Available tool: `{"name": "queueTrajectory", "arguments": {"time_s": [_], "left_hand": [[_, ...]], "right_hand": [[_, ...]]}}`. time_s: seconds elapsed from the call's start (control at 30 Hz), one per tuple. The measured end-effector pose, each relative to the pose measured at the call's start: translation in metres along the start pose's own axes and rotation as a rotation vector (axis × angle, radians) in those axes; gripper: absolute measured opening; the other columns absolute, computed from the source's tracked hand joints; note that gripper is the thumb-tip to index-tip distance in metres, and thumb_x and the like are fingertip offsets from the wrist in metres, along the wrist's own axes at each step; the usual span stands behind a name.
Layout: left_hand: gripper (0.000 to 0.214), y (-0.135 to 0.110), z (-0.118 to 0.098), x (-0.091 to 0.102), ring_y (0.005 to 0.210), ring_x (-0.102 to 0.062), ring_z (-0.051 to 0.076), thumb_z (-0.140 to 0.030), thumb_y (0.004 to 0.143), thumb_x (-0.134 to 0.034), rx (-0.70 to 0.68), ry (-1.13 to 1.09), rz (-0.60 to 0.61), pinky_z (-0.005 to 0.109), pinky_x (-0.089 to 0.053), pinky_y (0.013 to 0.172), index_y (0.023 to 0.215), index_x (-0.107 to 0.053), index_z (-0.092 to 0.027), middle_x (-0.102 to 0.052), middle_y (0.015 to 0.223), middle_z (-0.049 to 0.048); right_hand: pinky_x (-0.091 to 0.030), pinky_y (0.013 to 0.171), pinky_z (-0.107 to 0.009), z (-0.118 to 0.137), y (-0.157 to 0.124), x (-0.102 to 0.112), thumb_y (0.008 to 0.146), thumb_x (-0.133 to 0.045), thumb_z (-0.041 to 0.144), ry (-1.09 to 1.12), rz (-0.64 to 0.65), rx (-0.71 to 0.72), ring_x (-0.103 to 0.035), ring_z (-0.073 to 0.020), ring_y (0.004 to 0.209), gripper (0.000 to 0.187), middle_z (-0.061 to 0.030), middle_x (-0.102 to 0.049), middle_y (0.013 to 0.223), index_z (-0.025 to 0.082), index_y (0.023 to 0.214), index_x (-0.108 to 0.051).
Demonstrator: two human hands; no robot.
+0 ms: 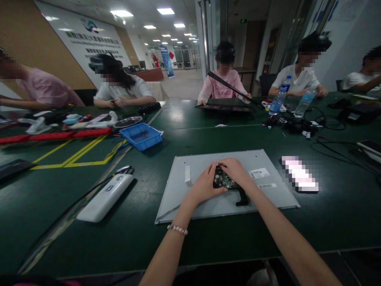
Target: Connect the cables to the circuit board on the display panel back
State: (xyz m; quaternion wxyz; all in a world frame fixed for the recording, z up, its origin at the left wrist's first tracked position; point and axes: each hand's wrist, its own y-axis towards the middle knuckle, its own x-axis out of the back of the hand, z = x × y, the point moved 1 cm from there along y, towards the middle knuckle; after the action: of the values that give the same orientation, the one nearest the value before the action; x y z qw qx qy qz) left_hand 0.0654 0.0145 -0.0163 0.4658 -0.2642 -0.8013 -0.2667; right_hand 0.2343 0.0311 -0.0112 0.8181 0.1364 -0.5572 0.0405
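A green circuit board (226,181) on a black mount lies over a large grey metal panel (175,198). My left hand (205,184) grips the board's left side, its thumb along the near edge and its fingers at the far edge. On the far right side, my right hand (236,171) is closed around the board, with some fingertips hidden. A black curved arm (242,197) sticks out from the mount towards me. The panel carries a white strip (187,174) and a paper label (258,173).
Left of the panel lies a white power bank (105,196) with a cable; beyond it sits a blue tray (141,137). A phone (299,173) rests on the right. Two water bottles (279,97) stand among cables. Across the table a person (224,85) handles a black screen (224,108).
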Motion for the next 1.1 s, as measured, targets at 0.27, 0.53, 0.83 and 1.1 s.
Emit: {"name": "queueTrajectory", "arguments": {"time_s": [0.27,0.53,0.83,1.1], "left_hand": [[0.107,-0.0003,-0.0017,0.0020,0.136,-0.025,0.031,-0.057,0.072,-0.063,0.016,0.004,0.024,0.045,-0.028,0.110,0.146,0.004,-0.019,-0.017,0.151,0.0147],[0.105,-0.0002,-0.0021,0.0024,0.137,-0.023,0.030,-0.058,0.072,-0.062,0.021,0.018,0.041,0.044,-0.026,0.110,0.146,0.002,-0.019,-0.015,0.152,0.0142],[0.103,-0.0009,-0.0035,0.0042,0.136,-0.024,0.031,-0.056,0.073,-0.062,0.023,0.013,0.042,0.045,-0.028,0.109,0.146,0.000,-0.019,-0.014,0.152,0.0143],[0.105,-0.0010,-0.0039,0.0053,0.138,-0.019,0.031,-0.057,0.074,-0.062,0.023,0.020,0.058,0.044,-0.026,0.110,0.146,0.004,-0.018,-0.008,0.153,0.0149]], "right_hand": [[-0.041,0.082,-0.026,0.0015,-0.0006,0.0007,0.089,-0.044,0.019,-0.001,-0.005,0.014,-0.060,-0.0193,0.095,0.025,-0.0069,-0.069,0.100,0.021,0.099,-0.067],[-0.040,0.089,-0.027,0.0023,0.0001,0.0002,0.089,-0.043,0.016,-0.036,-0.012,0.026,-0.057,-0.0188,0.101,0.026,-0.0086,-0.067,0.103,0.019,0.101,-0.066],[-0.040,0.088,-0.026,0.0038,-0.0007,-0.0006,0.089,-0.041,0.015,-0.018,-0.010,0.043,-0.056,-0.0177,0.099,0.026,-0.0092,-0.065,0.102,0.017,0.100,-0.065],[-0.041,0.087,-0.027,0.0037,-0.0019,0.0003,0.089,-0.041,0.014,-0.050,-0.013,0.042,-0.056,-0.0189,0.098,0.027,-0.0098,-0.064,0.101,0.017,0.102,-0.064]]}}
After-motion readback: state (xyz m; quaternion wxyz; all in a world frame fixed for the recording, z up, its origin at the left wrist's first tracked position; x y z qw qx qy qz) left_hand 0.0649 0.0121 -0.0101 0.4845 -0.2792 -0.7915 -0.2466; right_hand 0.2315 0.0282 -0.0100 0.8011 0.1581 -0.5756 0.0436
